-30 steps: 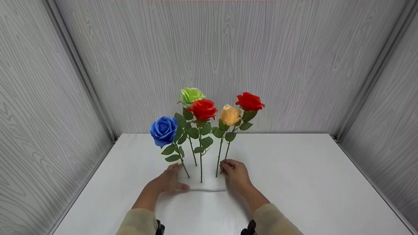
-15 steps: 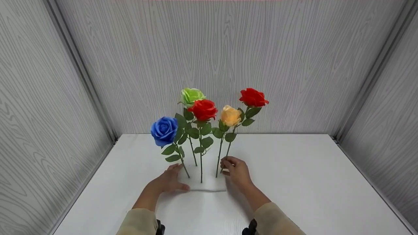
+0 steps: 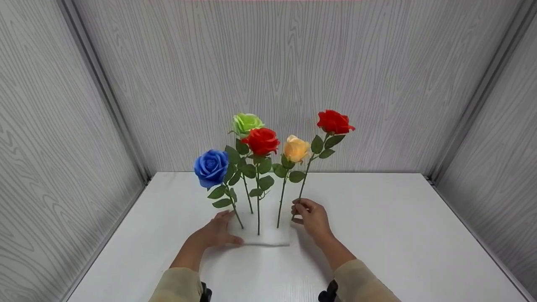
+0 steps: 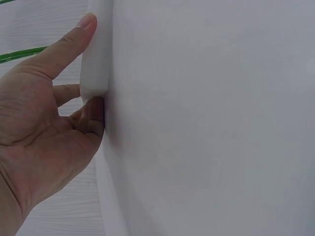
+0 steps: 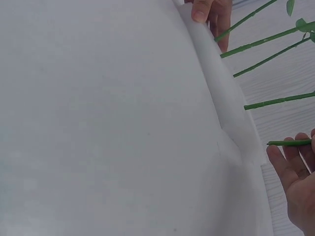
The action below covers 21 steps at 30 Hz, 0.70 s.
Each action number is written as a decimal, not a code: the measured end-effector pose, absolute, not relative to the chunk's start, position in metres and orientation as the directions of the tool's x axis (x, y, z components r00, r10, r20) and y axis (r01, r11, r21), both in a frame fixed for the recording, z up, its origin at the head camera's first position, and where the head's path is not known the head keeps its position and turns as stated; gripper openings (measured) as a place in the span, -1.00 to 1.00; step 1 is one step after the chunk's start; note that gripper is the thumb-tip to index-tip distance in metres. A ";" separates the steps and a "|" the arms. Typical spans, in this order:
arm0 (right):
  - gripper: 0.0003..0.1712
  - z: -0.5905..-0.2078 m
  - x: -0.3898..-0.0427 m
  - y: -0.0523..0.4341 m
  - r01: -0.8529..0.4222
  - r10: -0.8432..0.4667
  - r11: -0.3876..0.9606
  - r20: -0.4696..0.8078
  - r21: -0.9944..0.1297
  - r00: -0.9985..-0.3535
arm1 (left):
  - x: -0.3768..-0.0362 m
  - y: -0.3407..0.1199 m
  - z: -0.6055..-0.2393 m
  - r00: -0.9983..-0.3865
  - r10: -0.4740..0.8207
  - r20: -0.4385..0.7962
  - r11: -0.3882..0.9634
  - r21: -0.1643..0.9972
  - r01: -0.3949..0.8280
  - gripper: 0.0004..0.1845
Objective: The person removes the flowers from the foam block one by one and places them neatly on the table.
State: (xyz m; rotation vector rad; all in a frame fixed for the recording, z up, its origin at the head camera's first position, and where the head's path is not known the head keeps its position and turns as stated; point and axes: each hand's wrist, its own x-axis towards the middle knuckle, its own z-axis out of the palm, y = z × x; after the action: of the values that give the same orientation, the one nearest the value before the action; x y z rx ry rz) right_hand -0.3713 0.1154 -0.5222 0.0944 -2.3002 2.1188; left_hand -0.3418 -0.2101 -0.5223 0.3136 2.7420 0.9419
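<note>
A white foam block point(image 3: 270, 238) lies on the table. My left hand point(image 3: 216, 231) holds its left end, thumb at the front and fingers around the far side; the left wrist view shows the block's end point(image 4: 95, 59) between them. Standing in the block are a blue rose point(image 3: 211, 168), a green rose point(image 3: 246, 123), a red rose point(image 3: 262, 141) and a peach rose point(image 3: 296, 149). Just off the block's right end, my right hand point(image 3: 314, 217) pinches a second red rose point(image 3: 334, 122) low on its stem. That stem's bare lower tip point(image 5: 275, 143) is free of the block in the right wrist view.
A white table point(image 3: 377, 226) carries the block. Grey wood-grain panels enclose it: a back wall point(image 3: 268, 63) right behind the flowers, a left wall point(image 3: 54, 138) and a right wall point(image 3: 495, 126). The peach rose's leaves point(image 3: 296, 176) stand close beside the held stem.
My right hand has moved right and slightly away from me with the red rose, whose stem now stands apart from the peach rose and off the block. My left hand has stayed still.
</note>
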 end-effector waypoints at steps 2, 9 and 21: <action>-0.77 -0.522 -0.371 0.118 -0.052 -0.032 0.090 0.049 -0.995 -0.998 | -0.342 -0.210 -0.522 -0.952 0.274 -0.140 0.768 0.628 0.128 0.24; -0.71 -0.520 -0.370 0.130 -0.067 -0.021 0.116 0.065 -0.991 -0.998 | -0.342 -0.210 -0.518 -0.951 0.269 -0.151 0.769 0.628 0.117 0.25; -0.67 -0.519 -0.366 0.149 -0.075 -0.011 0.168 0.074 -0.983 -0.997 | -0.338 -0.208 -0.518 -0.953 0.266 -0.146 0.757 0.644 0.113 0.22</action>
State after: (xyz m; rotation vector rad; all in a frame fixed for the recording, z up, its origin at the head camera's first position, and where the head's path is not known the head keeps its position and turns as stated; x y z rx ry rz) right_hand -0.3660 0.1489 -0.5185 0.0869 -2.3620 1.9928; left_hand -0.3384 -0.2080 -0.5181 0.2980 2.7263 0.9778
